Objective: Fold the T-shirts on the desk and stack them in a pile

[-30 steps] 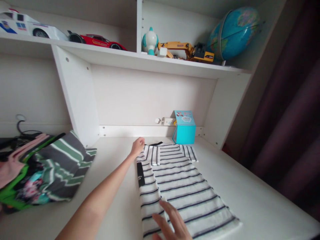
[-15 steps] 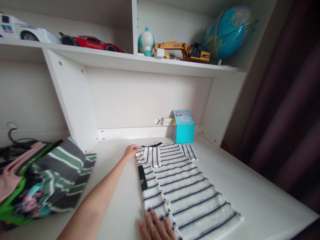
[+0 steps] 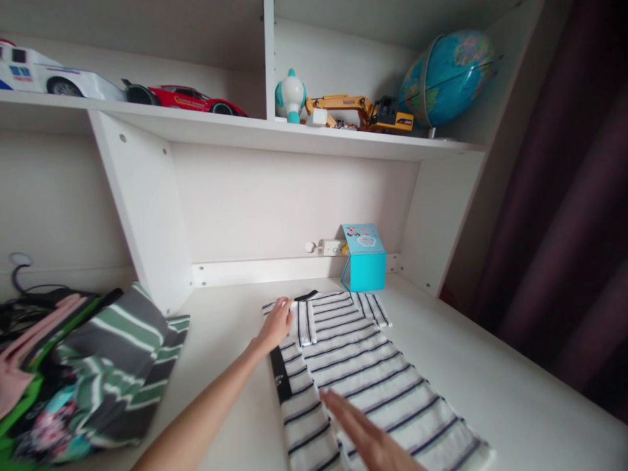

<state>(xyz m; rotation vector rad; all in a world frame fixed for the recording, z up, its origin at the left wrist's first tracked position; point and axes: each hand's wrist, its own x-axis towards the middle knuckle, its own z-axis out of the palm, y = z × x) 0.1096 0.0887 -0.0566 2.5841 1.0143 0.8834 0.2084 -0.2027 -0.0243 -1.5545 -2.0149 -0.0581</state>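
Striped shirt [image 3: 353, 366], white with dark lines, lies partly folded on the white desk surface [image 3: 490, 386], collar end toward the back panel and hem toward the near edge. Its left side is folded inward, with a black label strip showing along that fold. Left hand [image 3: 277, 322] rests on the folded sleeve near the collar, fingers together and flat against the cloth, gripping nothing. Right hand [image 3: 367, 432] lies over the lower part of the shirt, fingers extended and slightly spread, palm down; whether it presses the cloth or hangs just above it cannot be told.

Teal box [image 3: 364, 258] stands just behind the collar, against the back panel. Pile of clothes [image 3: 93, 373], with green and grey stripes uppermost, sits at the left of the desk, well apart from the shirt. Upper shelf [image 3: 294, 134] carries a red toy car [image 3: 184, 99], a yellow toy excavator [image 3: 360, 112] and a globe [image 3: 446, 72].
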